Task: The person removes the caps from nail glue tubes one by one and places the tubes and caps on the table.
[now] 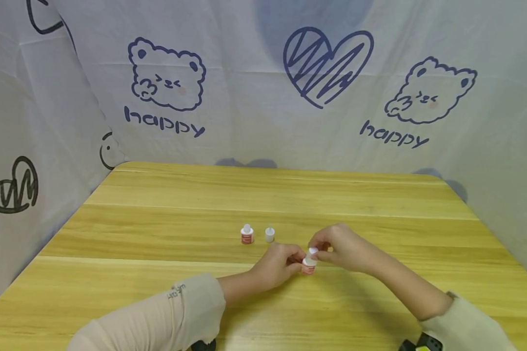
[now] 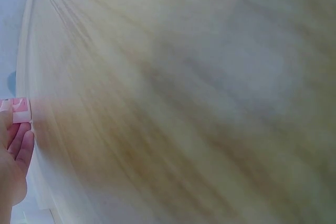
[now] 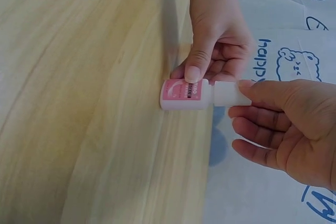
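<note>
A small white bottle with a pink label (image 3: 181, 90) stands on the table, its white cap (image 3: 227, 94) on top. My left hand (image 1: 277, 265) grips the bottle's body from the left, thumb across the label in the right wrist view. From the other side my right hand (image 1: 344, 247) pinches the cap between thumb and index finger, the other fingers loosely bent. Only part of the left hand and the pink label (image 2: 21, 109) show at the edge of the left wrist view. Behind the hands stands another bottle (image 1: 247, 236) with a red label, its pale nozzle uncovered.
Beside the second bottle lies a loose white cap (image 1: 270, 235). All of this is on a yellow wood-grain table (image 1: 158, 214). White cloth (image 1: 246, 97) printed with bears and hearts hangs behind the table and along its left side.
</note>
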Demonstrator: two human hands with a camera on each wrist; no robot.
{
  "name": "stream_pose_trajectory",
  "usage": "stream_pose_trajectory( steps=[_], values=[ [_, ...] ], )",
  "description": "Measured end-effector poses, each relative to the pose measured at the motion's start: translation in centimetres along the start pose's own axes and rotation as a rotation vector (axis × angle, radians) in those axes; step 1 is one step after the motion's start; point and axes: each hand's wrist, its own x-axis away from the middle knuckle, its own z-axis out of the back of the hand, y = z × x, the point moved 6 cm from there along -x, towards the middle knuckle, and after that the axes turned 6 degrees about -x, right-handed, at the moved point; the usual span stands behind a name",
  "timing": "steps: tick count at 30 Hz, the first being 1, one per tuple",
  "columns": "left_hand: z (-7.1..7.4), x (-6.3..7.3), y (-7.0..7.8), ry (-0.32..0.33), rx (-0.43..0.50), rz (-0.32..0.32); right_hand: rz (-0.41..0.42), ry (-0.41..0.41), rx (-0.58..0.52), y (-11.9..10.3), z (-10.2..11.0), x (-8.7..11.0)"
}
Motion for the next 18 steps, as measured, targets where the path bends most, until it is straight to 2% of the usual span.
stream_pose_trajectory(
  steps=[6, 9, 13, 18],
  values=[
    [0.0, 0.03, 0.01, -0.002, -0.001, -0.002, 0.072, -0.022, 0.045, -0.58, 0.18, -0.12],
    [0.02, 0.02, 0.05, -0.002, -0.004, -0.007, 0.082, -0.026, 0.053, -0.74, 0.23, -0.14],
    [0.05, -0.03, 0.09, -0.003, -0.012, -0.011, 0.025, -0.026, 0.031, -0.53, 0.16, -0.23],
    [0.0, -0.03, 0.0, -0.008, -0.026, -0.007, -0.068, 0.027, 0.004, -0.02, 0.02, -0.34]
  ],
)
